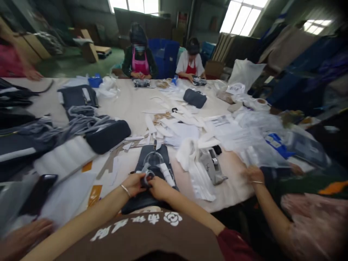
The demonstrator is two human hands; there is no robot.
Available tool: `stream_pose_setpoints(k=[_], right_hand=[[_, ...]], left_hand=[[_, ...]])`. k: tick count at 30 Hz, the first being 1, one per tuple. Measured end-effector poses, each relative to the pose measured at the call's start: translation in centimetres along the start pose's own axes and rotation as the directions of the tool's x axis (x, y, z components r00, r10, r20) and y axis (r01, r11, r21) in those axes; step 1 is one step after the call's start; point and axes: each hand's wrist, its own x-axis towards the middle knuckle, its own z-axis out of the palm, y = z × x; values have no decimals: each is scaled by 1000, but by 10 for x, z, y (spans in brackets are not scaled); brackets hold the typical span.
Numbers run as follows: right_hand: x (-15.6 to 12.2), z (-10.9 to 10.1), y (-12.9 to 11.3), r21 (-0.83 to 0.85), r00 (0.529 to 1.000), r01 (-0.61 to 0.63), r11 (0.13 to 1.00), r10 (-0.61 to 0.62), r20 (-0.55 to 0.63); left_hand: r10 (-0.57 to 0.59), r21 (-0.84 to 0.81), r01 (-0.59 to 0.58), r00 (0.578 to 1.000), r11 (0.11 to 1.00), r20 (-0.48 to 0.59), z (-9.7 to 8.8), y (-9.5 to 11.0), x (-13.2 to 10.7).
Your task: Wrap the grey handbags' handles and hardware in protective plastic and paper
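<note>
A dark navy bag lies on the table right in front of me, tilted slightly away. Over it, my left hand and my right hand come together, both closed on a small dark looped piece that looks like a rolled strap end. A strap loop in clear film arches across the bag just beyond my fingers. To its right, a white wrapped strip rests on the bag. The exact shape of the held piece is partly hidden by my fingers.
Right of the bag are a grey tape dispenser and crumpled white wrapping. White paper strips cover the middle. Dark bags and a phone lie left. A co-worker's arm reaches in from the right; two people sit opposite.
</note>
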Motion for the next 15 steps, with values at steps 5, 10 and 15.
stream_pose_setpoints(k=[5, 10, 15], right_hand=[[-5, -7, -2, -268, 1000, -5, 963, 12, 25], [7, -7, -19, 351, 979, -176, 920, 199, -33], [16, 3, -33, 779, 934, -244, 577, 355, 29]], left_hand=[[-10, -138, -2, 996, 990, -87, 9, 6, -3], [177, -24, -182, 976, 983, -126, 18, -1, 4], [372, 58, -368, 916, 928, -150, 21, -19, 12]])
